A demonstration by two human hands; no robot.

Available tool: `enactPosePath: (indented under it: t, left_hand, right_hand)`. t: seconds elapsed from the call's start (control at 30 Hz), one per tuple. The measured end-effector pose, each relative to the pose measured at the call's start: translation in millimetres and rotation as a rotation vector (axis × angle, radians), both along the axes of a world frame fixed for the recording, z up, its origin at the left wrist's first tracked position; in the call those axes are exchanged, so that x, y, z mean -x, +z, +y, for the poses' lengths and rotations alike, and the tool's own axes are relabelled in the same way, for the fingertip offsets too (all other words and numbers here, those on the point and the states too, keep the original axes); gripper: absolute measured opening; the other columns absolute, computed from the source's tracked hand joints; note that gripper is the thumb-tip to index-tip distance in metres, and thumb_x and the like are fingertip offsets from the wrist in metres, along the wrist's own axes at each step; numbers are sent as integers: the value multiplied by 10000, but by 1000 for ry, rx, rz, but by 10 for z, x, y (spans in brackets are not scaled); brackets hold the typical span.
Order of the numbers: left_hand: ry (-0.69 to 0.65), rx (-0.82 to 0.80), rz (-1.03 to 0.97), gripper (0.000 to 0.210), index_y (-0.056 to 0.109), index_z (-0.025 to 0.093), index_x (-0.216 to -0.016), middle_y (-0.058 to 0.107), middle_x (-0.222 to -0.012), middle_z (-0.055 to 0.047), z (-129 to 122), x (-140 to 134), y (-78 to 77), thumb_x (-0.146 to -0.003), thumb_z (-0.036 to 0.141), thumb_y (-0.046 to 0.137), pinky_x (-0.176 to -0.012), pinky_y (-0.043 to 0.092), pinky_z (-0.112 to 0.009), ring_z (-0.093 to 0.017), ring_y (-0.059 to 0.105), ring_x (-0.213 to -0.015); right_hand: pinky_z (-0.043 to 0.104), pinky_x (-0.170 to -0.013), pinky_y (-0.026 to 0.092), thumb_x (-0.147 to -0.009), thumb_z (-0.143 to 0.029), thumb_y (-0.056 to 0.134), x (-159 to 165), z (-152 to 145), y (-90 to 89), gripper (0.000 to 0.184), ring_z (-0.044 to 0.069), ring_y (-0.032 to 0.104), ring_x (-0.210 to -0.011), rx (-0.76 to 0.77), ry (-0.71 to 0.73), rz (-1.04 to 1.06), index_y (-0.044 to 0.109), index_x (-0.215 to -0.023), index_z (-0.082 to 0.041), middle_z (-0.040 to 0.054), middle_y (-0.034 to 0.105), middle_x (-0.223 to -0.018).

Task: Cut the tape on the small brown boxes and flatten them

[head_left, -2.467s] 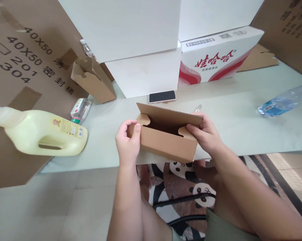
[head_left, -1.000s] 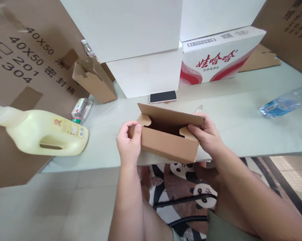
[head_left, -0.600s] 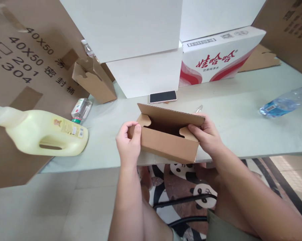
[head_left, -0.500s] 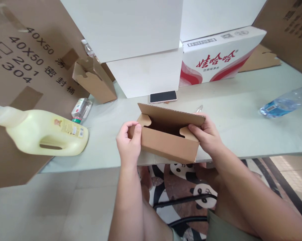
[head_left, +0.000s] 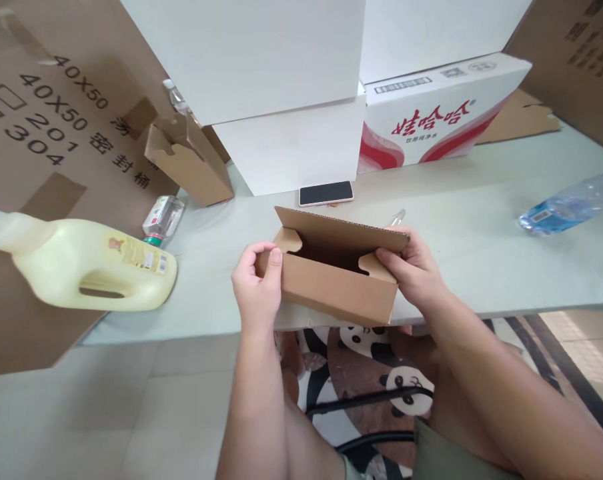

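Note:
A small brown cardboard box [head_left: 339, 290] is held between my two hands at the table's front edge. Its top is open, with the long back flap raised and short side flaps folded partly inward; the inside is dark. My left hand [head_left: 256, 280] grips the left end, thumb on the front face. On the right, my right hand [head_left: 414, 270] pinches the corner where the raised flap meets the right side flap. Just behind that hand, the tip of a clear object [head_left: 398, 217] shows, mostly hidden.
On the pale table [head_left: 481, 253] lie a phone [head_left: 326, 193], a clear bottle with blue label [head_left: 561, 207], a yellow jug [head_left: 96, 267] and a small green-capped bottle [head_left: 164, 220]. Another open brown box [head_left: 196, 163] stands back left. White boxes [head_left: 291, 147] and a red-and-white carton [head_left: 431, 123] line the back.

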State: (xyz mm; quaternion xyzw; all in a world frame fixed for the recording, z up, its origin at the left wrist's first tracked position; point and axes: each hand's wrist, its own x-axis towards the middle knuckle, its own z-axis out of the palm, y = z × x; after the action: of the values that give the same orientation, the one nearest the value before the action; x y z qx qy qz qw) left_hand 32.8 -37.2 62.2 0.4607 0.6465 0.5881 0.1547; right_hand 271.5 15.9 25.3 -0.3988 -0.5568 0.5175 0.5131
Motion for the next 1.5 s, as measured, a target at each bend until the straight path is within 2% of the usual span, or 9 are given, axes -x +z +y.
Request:
enactPosePath:
  t: [0.57,1.13,1.5]
  left_hand:
    - [-2,18,10,204,689,204,-879,711,-868,-35,-3,1,-6,-856,407,679,-722,502,-282,-170,647,-811]
    - [-2,10,10,205,693,206,-875,711,-859,-33,-10,4,-18,-850,409,684,-711,497,-283,-166,641,-797]
    - [-3,0,11,207,691,207,-875,714,-868,-33,-5,6,-20,-853,412,682,-737,503,-288,-172,656,-820]
  right_hand:
    - [400,-830,567,-828,-385,698,12,-16,5,279,224,668,-917,-2,-22,-8,580,-1057,-277,19,702,-986]
    - [383,-733,586,-813,-404,714,25,-18,26,264,220,692,-847,-11,-18,3,584,-1009,-286,9,724,-929]
    - [379,-728,576,-803,-389,720,30,-23,17,269,217,673,-831,-12,-39,2,590,-1016,-289,5,710,-903]
